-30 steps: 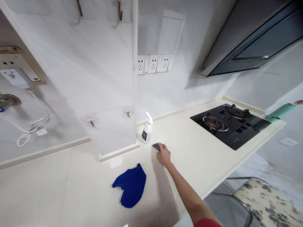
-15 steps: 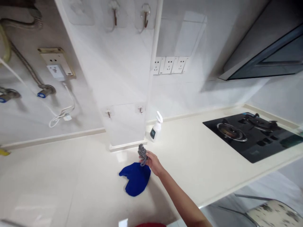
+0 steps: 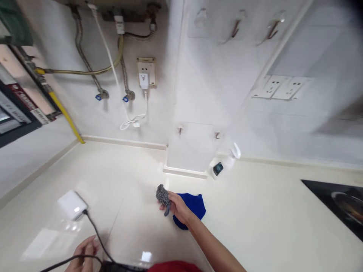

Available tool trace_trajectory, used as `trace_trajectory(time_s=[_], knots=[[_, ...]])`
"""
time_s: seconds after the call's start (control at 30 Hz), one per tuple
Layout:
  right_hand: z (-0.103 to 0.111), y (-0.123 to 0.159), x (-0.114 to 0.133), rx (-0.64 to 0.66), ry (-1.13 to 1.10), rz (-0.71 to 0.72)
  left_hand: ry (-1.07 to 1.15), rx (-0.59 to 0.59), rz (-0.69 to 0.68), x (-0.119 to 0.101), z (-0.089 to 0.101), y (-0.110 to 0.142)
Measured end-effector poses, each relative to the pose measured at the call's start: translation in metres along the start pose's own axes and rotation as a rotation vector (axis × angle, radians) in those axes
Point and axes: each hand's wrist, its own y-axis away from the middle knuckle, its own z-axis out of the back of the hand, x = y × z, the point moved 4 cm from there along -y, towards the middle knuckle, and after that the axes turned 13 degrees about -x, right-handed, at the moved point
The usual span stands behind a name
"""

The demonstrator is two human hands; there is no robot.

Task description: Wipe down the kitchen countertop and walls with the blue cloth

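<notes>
My right hand [image 3: 179,207] grips a grey steel wool scrubber [image 3: 162,195] with a grey tab hanging from it, held over the pale counter. Behind that hand lies a crumpled blue cloth [image 3: 195,206], partly covered by my wrist. Low on the left, my left hand [image 3: 84,254] is partly in view, its fingers loosely bent and apart with nothing visible in them. A black cable [image 3: 98,234] runs close by that hand, and another stretch crosses in front of it. The cable leads to a white power bank [image 3: 73,205] on the counter.
A white spray bottle [image 3: 222,167] stands by the wall pillar [image 3: 187,151]. To the right is a black gas hob [image 3: 337,204]. Wall sockets [image 3: 283,87], hooks, water valves [image 3: 129,96] and a yellow gas hose [image 3: 65,113] line the back wall.
The view has swung left, bringing the power bank, cable and my left hand into sight. My right hand, still holding the scrubber, has moved left relative to the blue cloth.
</notes>
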Motion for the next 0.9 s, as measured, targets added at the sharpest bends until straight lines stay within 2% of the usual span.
trace_trajectory(time_s=[0.07, 0.2, 0.33, 0.43, 0.57, 0.77, 0.83, 0.9], knots=[[-0.011, -0.001, -0.006, -0.025, 0.147, 0.085, 0.046, 0.077, 0.018, -0.017, -0.002, 0.008], [-0.032, -0.004, -0.019, -0.043, 0.519, 0.346, 0.195, 0.089, 0.054, -0.041, -0.002, 0.014], [-0.055, -0.006, -0.041, 0.038, 0.66, 0.44, 0.323, 0.093, 0.266, -0.028, -0.005, 0.004], [-0.073, -0.007, -0.059, 0.076, 0.711, 0.506, 0.335, 0.201, 0.394, -0.009, -0.013, -0.001], [-0.099, -0.004, -0.077, 0.13, 0.785, 0.597, 0.378, 0.355, 0.418, 0.003, -0.025, -0.002], [-0.142, 0.022, -0.101, 0.364, 0.828, 0.846, 0.512, 0.677, 0.447, -0.007, -0.04, 0.024], [-0.152, 0.029, -0.11, 0.435, 0.821, 0.908, 0.594, 0.629, 0.419, -0.009, -0.039, 0.025], [-0.158, 0.031, -0.116, 0.463, 0.809, 0.937, 0.659, 0.52, 0.438, -0.005, -0.031, 0.023]])
